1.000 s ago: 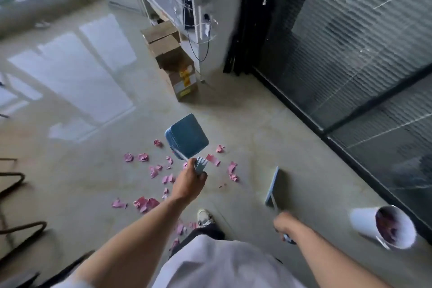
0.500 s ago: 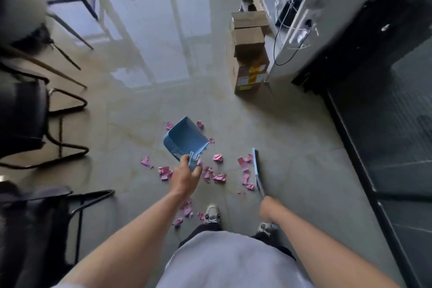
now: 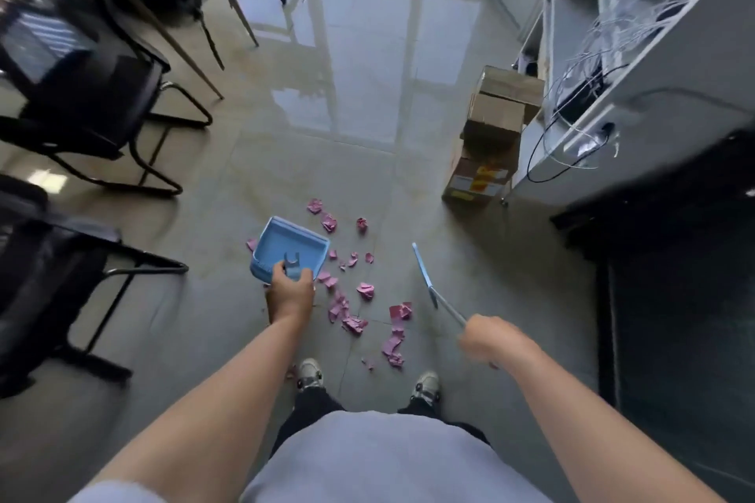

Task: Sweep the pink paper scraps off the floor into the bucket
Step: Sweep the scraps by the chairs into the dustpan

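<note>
Person is standing over the mess, looking down. Left hand (image 3: 289, 292) is gripping the handle of a blue dustpan (image 3: 288, 247), fingers wrapped round it. Dustpan is sitting low by the floor (image 3: 204, 339), left of the scraps, open side facing up, nothing pink showing inside it. One scrap is peeking out at its left edge.

Right hand (image 3: 488, 339) is clenching the thin handle of a small blue broom (image 3: 425, 278). Hand is motion-blurred, but the handle is clearly running into the fist. Broom head is sitting right of the scraps, angled away toward the far side; cannot tell if it is touching the floor.

Pink paper scraps (image 3: 351, 298) are lying scattered on the floor between dustpan and broom, running from just in front of the shoes (image 3: 310, 374) out past the dustpan's far edge.

Bucket is not showing in this view.

Cardboard boxes (image 3: 490, 143) are standing stacked at far right against a white shelf unit (image 3: 653, 73) with loose cables hanging off it. Black chairs (image 3: 90, 110) are sitting along the left side.
</note>
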A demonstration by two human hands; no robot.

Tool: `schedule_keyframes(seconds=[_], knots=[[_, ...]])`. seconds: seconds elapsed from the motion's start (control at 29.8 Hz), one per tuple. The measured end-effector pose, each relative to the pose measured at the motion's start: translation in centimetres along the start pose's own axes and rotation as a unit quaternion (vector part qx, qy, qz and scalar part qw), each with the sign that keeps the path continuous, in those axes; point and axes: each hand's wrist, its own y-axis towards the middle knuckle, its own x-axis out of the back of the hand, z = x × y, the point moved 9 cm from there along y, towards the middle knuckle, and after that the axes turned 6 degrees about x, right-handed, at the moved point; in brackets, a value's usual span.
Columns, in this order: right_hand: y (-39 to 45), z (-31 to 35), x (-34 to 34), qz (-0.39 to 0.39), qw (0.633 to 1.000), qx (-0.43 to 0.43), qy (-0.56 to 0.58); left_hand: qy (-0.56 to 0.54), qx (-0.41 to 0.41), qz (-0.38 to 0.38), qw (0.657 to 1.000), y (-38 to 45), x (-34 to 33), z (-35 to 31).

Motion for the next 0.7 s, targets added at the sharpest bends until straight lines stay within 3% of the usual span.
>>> schedule_keyframes(seconds=[0.1,0.27,0.47,0.7], knots=[[2.1,0.3,0.9,0.001,0.999,0.017,0.027,-0.039,0.045,-0.043,0.997,-1.3,1.0,1.8],[6.2,2.6,1.2,-0.012,0.981,0.013,0.193,-0.12,0.112,-0.096,0.982,-1.0,4.6,6.8],[9.9,5.3,4.3,-0.045,0.984,0.041,0.166,-0.177,0.156,-0.142,0.961,-0.7,8.4,10.6],[13.0,9.2,8.9,-0.036,0.994,0.103,0.01,-0.238,0.223,-0.218,0.92,-5.7,10.8,16.0]])
